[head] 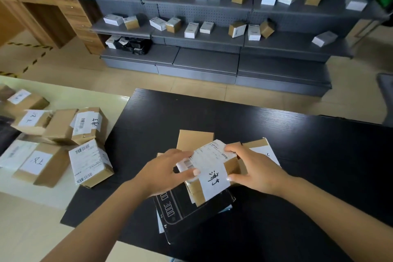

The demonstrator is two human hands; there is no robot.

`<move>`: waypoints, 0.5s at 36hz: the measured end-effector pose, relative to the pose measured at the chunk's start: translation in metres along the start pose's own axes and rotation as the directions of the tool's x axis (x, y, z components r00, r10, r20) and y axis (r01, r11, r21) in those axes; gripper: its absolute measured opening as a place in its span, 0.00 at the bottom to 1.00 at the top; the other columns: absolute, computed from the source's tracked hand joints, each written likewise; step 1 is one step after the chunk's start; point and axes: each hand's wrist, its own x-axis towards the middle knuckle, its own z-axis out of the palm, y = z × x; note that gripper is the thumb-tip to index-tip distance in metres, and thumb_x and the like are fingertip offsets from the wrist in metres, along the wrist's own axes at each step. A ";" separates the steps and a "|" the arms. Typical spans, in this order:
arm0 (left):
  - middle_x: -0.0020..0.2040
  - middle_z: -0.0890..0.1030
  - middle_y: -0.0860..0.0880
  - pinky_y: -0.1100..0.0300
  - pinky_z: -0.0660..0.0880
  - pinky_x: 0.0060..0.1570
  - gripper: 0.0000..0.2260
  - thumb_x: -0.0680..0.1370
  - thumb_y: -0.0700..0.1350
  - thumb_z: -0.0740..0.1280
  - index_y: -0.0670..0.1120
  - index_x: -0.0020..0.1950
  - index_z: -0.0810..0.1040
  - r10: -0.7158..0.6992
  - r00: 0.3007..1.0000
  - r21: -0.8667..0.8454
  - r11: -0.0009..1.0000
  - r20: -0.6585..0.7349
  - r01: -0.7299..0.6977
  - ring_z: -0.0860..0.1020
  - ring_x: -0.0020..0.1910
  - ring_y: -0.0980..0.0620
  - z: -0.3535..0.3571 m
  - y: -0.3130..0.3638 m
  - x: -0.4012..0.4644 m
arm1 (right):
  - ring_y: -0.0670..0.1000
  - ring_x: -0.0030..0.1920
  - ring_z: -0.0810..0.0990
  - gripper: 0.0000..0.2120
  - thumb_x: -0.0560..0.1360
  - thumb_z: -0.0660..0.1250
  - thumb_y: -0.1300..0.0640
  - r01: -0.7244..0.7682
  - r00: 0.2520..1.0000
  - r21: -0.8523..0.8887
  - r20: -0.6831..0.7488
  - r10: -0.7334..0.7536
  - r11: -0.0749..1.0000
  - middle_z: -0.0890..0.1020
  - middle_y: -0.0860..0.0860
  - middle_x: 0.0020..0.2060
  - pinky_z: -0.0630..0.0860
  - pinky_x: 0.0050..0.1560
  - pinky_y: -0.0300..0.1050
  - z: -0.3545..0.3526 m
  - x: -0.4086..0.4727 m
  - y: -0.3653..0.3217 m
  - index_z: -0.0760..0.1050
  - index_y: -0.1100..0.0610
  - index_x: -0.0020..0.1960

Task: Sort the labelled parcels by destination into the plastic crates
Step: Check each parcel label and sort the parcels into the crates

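Observation:
A small brown cardboard parcel (pixel 212 174) with a white label and handwritten black characters is held over the black table (pixel 297 155). My left hand (pixel 168 170) grips its left side, thumb on the label. My right hand (pixel 253 168) grips its right side, fingers over the top edge. Under it lie a black box (pixel 185 210) and other brown parcels (pixel 194 138). No plastic crate is in view.
Several labelled brown parcels (pixel 85 125) are heaped on the pale surface (pixel 70 98) to the left. Grey shelving (pixel 212 49) behind the table carries several small white and brown boxes. A wooden desk (pixel 53 6) stands far left.

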 end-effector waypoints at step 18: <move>0.64 0.75 0.65 0.59 0.75 0.57 0.28 0.74 0.62 0.67 0.64 0.71 0.61 0.013 0.998 -0.143 0.990 0.066 -0.004 0.75 0.61 0.60 0.028 0.014 -0.003 | 0.49 0.60 0.77 0.39 0.77 0.65 0.44 -0.245 0.965 0.091 -0.067 0.252 0.965 0.73 0.46 0.66 0.76 0.56 0.47 0.028 -0.013 -0.008 0.45 0.46 0.78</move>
